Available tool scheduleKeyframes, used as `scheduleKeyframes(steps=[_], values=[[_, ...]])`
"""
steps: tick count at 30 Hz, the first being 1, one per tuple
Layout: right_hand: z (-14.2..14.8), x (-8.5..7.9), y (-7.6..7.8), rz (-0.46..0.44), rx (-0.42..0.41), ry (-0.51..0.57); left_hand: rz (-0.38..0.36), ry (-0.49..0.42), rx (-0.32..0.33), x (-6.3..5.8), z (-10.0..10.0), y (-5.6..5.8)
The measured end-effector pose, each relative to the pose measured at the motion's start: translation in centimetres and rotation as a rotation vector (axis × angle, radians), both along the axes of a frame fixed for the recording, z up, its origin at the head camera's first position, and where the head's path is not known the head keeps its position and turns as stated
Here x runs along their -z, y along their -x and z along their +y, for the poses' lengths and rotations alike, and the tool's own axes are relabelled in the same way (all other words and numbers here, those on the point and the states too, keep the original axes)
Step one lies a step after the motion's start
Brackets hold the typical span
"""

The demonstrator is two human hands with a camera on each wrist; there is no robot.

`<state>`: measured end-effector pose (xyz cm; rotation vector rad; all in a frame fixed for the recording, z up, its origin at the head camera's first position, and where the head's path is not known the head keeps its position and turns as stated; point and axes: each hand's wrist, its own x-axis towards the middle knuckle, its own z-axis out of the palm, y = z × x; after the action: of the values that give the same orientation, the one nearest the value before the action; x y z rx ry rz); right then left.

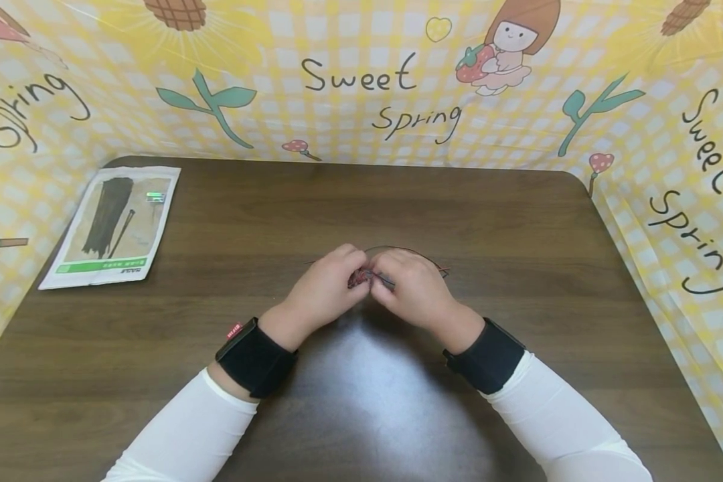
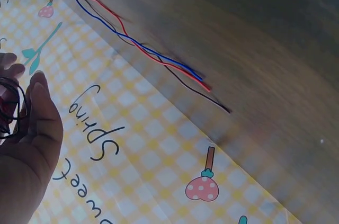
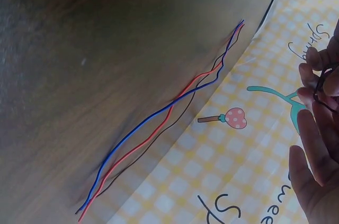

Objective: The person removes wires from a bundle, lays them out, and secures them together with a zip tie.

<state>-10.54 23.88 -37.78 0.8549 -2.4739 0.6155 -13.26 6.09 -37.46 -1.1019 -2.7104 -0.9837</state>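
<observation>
In the head view, my left hand (image 1: 319,288) and right hand (image 1: 418,288) meet over the middle of the table. The left hand grips a coiled bundle of thin red and dark electrical wires (image 1: 357,278), largely covered by its fingers. My right hand pinches the bundle from the other side, where a dark strand (image 1: 385,278) shows by its thumb. A thin wire loop arches behind the right hand, with orange-red ends (image 1: 444,270) beyond it. Loose blue, red and black wires (image 2: 132,39) appear in the left wrist view; the right wrist view shows them too.
A white packet (image 1: 54,278) picturing black cable ties lies at the table's left. Yellow checked cloth (image 1: 349,140) with printed drawings rises along the back and sides of the brown wooden table (image 1: 265,221).
</observation>
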Motion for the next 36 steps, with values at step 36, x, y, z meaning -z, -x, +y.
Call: scheduleKeyframes(steps=[36], values=[[0.34,-0.24,0.47,-0.007,0.036,-0.023,-0.108,0.064,0.01,0.02,-0.59,0.2]])
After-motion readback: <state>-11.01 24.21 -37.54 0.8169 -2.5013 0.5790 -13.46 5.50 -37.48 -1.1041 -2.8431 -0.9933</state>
